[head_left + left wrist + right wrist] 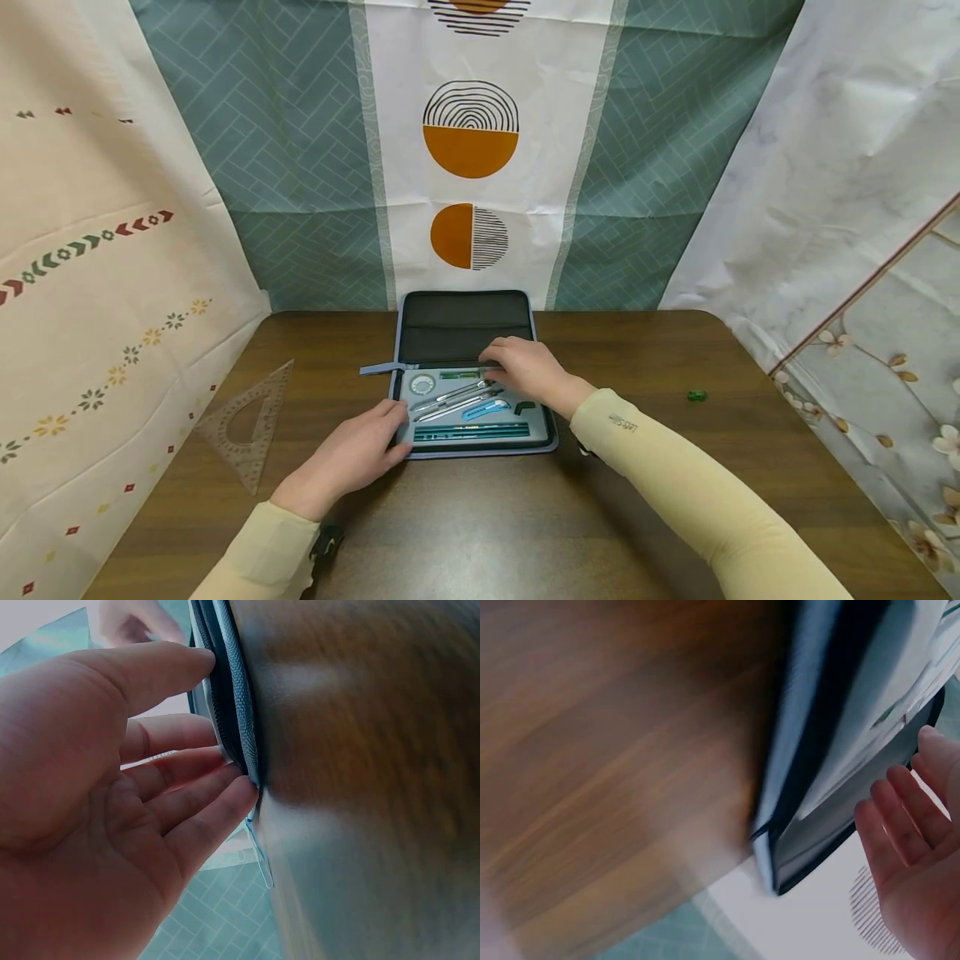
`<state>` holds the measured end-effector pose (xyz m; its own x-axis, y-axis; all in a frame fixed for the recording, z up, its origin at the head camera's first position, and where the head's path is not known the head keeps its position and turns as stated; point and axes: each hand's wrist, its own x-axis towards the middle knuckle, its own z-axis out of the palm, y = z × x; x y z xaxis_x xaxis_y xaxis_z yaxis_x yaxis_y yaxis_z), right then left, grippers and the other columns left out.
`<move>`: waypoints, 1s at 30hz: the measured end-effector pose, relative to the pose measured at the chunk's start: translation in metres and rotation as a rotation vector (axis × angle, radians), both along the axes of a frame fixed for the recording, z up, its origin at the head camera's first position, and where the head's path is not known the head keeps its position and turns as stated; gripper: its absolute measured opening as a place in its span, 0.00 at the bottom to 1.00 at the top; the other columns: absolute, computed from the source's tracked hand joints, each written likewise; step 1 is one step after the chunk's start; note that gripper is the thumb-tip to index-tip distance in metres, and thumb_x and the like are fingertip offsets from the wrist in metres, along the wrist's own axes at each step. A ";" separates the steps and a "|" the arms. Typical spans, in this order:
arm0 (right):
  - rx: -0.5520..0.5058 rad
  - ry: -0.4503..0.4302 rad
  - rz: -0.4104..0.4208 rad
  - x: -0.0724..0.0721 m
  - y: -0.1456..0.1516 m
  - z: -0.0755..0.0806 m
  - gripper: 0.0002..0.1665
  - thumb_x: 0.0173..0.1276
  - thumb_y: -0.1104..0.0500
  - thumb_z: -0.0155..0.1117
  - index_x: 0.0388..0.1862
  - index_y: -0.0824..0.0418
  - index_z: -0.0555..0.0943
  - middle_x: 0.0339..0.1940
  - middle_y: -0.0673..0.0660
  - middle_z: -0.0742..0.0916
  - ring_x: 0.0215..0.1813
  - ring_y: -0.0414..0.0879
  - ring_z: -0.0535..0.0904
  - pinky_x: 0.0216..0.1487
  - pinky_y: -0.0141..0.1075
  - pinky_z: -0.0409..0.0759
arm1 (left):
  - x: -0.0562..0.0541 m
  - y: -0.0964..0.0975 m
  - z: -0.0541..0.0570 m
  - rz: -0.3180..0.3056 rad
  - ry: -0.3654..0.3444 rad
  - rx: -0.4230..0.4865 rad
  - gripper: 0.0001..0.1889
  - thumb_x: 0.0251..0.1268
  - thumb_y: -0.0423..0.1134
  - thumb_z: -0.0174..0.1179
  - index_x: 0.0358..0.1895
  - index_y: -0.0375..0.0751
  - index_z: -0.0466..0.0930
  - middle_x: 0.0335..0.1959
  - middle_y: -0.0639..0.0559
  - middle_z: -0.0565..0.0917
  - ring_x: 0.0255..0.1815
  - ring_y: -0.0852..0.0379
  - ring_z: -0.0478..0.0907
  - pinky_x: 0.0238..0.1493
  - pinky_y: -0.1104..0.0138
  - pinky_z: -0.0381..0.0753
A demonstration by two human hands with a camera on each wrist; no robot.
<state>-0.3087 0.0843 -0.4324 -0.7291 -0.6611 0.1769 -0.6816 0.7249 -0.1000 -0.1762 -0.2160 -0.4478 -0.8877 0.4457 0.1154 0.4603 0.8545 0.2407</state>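
An open zip case [480, 455] with a blue edge lies on the table, its black lid [465, 333] folded back. Its pale tray [540, 427] holds a round white piece [422, 384], metal compasses [452, 401], a small blue cutter [486, 409], a green strip [460, 375] and dark green pencils [471, 432]. My left hand [358, 446] touches the case's left side, thumb by the front corner and fingers along the edge. My right hand [528, 367] hovers over the tray's back right, fingers loosely bent. Nothing shows between those fingers in the right wrist view.
A clear set square [251, 427] with a rounded cutout lies on the table's left. To the right is a small green object [697, 396]. Patterned cloth hangs [300, 167] behind the brown table [615, 517] and on both sides.
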 end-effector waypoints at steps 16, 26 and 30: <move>-0.009 0.097 -0.044 0.020 0.101 0.006 0.23 0.75 0.56 0.79 0.66 0.61 0.88 0.64 0.58 0.89 0.64 0.56 0.87 0.60 0.54 0.86 | 0.001 -0.001 -0.002 0.008 -0.012 -0.011 0.21 0.75 0.42 0.75 0.62 0.35 0.80 0.56 0.44 0.82 0.41 0.55 0.77 0.45 0.58 0.85; 0.012 0.125 -0.105 0.031 0.157 0.011 0.24 0.74 0.57 0.80 0.65 0.61 0.88 0.62 0.58 0.90 0.63 0.58 0.87 0.59 0.56 0.86 | 0.002 0.000 0.000 -0.005 0.030 -0.021 0.21 0.76 0.42 0.74 0.62 0.34 0.80 0.57 0.43 0.83 0.42 0.55 0.78 0.44 0.58 0.85; 0.013 0.138 -0.126 0.038 0.178 0.014 0.23 0.73 0.58 0.80 0.64 0.61 0.88 0.60 0.59 0.90 0.61 0.58 0.88 0.57 0.57 0.86 | 0.002 0.001 0.000 -0.004 0.024 -0.016 0.21 0.76 0.42 0.74 0.62 0.34 0.80 0.57 0.43 0.83 0.43 0.55 0.78 0.45 0.58 0.85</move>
